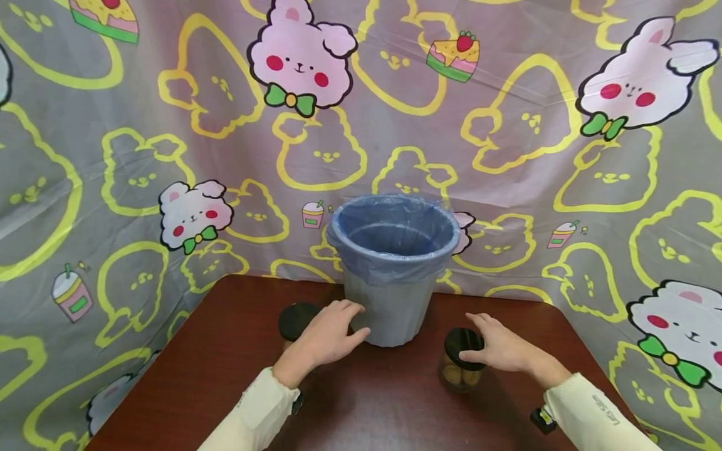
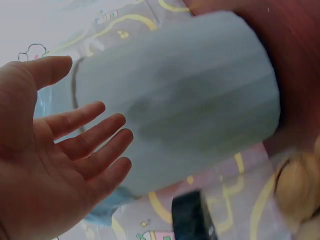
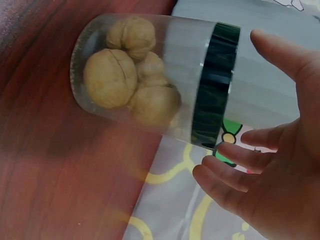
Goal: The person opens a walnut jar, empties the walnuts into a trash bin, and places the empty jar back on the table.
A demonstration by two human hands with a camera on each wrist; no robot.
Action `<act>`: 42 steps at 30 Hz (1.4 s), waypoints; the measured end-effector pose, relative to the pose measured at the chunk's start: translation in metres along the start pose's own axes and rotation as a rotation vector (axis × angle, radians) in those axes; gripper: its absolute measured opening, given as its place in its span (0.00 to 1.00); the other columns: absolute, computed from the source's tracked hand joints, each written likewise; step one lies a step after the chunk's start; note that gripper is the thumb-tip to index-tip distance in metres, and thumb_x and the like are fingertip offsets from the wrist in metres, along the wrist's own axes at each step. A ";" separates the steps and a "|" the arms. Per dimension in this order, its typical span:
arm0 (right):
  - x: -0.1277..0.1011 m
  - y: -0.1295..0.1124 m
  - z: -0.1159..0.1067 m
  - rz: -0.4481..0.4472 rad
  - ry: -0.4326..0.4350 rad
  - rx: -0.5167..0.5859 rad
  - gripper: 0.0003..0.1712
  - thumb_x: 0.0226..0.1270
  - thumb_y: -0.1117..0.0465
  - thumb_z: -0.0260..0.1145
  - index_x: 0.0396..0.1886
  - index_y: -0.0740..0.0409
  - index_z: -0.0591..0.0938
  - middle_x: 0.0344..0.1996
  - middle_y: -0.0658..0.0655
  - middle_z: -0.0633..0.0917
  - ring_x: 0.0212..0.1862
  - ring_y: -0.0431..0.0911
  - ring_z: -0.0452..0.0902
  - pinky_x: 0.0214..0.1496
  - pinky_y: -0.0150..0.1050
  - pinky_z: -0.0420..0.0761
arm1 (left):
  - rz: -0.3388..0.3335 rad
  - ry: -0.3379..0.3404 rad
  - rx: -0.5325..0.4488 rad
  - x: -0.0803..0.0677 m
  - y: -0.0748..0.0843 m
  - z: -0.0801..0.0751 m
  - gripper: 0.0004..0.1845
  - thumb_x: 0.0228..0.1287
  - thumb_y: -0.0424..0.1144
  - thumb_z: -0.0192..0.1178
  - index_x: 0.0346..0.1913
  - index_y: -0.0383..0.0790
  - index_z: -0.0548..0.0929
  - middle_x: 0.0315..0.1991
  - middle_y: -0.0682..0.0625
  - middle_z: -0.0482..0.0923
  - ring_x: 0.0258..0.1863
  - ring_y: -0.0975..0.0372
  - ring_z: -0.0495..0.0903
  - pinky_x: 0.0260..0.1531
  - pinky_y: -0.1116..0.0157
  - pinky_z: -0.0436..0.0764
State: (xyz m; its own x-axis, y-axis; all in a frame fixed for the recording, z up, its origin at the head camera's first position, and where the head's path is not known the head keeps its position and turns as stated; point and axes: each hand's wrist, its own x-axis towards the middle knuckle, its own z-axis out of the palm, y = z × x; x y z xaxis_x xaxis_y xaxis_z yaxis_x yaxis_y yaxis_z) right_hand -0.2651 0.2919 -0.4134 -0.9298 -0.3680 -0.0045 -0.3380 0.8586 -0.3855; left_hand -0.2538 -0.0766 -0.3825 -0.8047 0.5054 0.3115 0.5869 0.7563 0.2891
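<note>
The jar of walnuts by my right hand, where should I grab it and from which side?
Probably best to grip the jar around its clear glass wall just below the black lid, coming from the right, where your right hand already is. It stands upright on the table, its round side is bare, and the bin crowds its left.

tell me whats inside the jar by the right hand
Walnuts in their shells fill the lower part of the glass jar; at least four show. Its black lid hides the top, so any above are unseen.
</note>
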 end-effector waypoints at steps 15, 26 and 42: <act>0.003 0.002 0.020 -0.056 0.002 -0.010 0.53 0.46 0.39 0.74 0.66 0.64 0.66 0.58 0.64 0.69 0.58 0.59 0.67 0.53 0.54 0.71 | 0.001 -0.114 -0.109 0.006 0.011 0.053 0.27 0.66 0.54 0.54 0.60 0.38 0.75 0.57 0.47 0.74 0.57 0.55 0.71 0.56 0.57 0.70; 0.006 0.003 0.022 0.021 0.039 -0.027 0.57 0.41 0.37 0.75 0.64 0.70 0.66 0.56 0.67 0.71 0.56 0.58 0.70 0.53 0.54 0.71 | -0.017 -0.168 -0.145 0.003 0.011 0.086 0.26 0.65 0.55 0.54 0.57 0.39 0.77 0.53 0.49 0.76 0.54 0.57 0.73 0.53 0.61 0.71; 0.004 0.009 0.032 -0.014 0.103 -0.015 0.54 0.39 0.37 0.76 0.61 0.67 0.69 0.55 0.64 0.73 0.52 0.55 0.72 0.48 0.51 0.74 | -0.058 -0.184 -0.160 0.003 0.007 0.103 0.25 0.65 0.53 0.56 0.56 0.37 0.78 0.53 0.47 0.76 0.54 0.56 0.73 0.53 0.61 0.71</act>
State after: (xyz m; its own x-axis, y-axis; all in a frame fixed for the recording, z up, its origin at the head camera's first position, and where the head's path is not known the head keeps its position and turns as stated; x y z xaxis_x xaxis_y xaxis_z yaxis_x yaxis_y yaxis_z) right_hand -0.2669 0.2873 -0.4461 -0.9347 -0.3422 0.0962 -0.3527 0.8592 -0.3707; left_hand -0.2610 -0.0267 -0.4726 -0.8313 0.5418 0.1242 0.5346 0.7178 0.4461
